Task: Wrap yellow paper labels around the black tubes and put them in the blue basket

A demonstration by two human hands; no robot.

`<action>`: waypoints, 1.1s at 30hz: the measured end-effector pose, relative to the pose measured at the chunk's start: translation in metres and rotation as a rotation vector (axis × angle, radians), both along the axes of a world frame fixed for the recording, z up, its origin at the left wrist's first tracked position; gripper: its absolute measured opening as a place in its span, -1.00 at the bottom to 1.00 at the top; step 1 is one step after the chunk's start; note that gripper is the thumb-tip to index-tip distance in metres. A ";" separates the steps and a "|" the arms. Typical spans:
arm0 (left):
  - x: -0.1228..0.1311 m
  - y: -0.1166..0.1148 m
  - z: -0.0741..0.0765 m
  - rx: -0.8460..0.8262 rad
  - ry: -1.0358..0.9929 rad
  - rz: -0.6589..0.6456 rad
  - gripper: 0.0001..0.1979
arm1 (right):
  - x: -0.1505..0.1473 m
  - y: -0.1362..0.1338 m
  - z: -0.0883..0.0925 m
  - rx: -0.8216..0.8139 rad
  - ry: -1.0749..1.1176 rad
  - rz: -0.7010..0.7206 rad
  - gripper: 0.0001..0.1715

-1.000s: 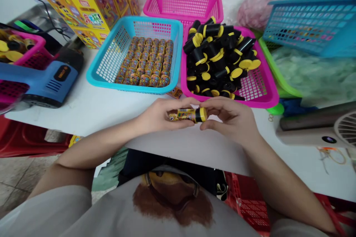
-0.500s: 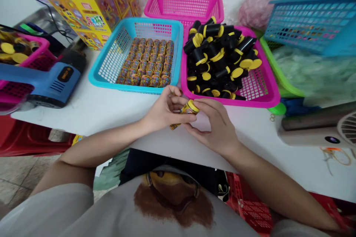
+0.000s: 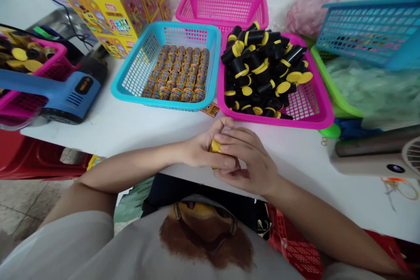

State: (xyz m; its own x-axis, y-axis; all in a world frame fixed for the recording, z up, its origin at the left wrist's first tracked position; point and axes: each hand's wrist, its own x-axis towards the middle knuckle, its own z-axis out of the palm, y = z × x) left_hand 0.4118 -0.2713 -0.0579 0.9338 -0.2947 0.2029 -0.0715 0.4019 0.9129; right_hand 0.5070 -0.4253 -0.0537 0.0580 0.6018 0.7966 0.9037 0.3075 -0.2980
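The left hand (image 3: 202,151) and right hand (image 3: 246,162) have closed together, curled fingers gripping the small yellow tube (image 3: 215,146), which has turned and now lies nearly hidden between the palms, only a yellow end showing. It sits over the white table (image 3: 98,135), near the blue basket (image 3: 131,63) of packed tubes and the pink basket (image 3: 278,123) of black-and-yellow pieces.

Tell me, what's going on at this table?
A person sits at a white table, their left hand and right hand closed around a small yellow cylinder. Ahead lie a turquoise plastic basket of neatly packed printed tubes and a magenta plastic basket heaped with black tubes with yellow caps.
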 end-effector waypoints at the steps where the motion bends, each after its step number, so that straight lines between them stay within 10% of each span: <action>1: -0.001 0.001 0.001 0.047 0.020 0.026 -0.38 | 0.001 -0.001 0.000 0.003 -0.031 -0.018 -0.35; 7: -0.001 0.004 0.001 0.324 -0.153 0.258 -0.42 | 0.010 -0.008 -0.006 0.081 -0.279 -0.102 -0.70; 12: -0.005 0.019 0.026 0.621 -0.334 0.613 -0.60 | 0.025 -0.006 0.006 0.038 -0.197 -0.202 -0.25; 17: -0.018 0.080 0.066 0.958 -0.247 0.940 -0.72 | 0.079 -0.003 0.020 -0.152 0.145 -0.539 -0.55; 20: -0.021 0.128 0.076 1.152 -0.119 1.070 -0.71 | 0.107 0.011 0.023 -0.487 0.307 -0.496 -0.62; 26: -0.015 0.170 0.079 1.455 0.308 1.029 -0.72 | 0.115 0.068 0.037 -0.879 -0.011 -0.401 -0.43; 33: -0.008 0.185 0.088 1.631 0.676 0.731 -0.63 | 0.102 0.094 0.036 -0.903 -0.017 -0.485 -0.78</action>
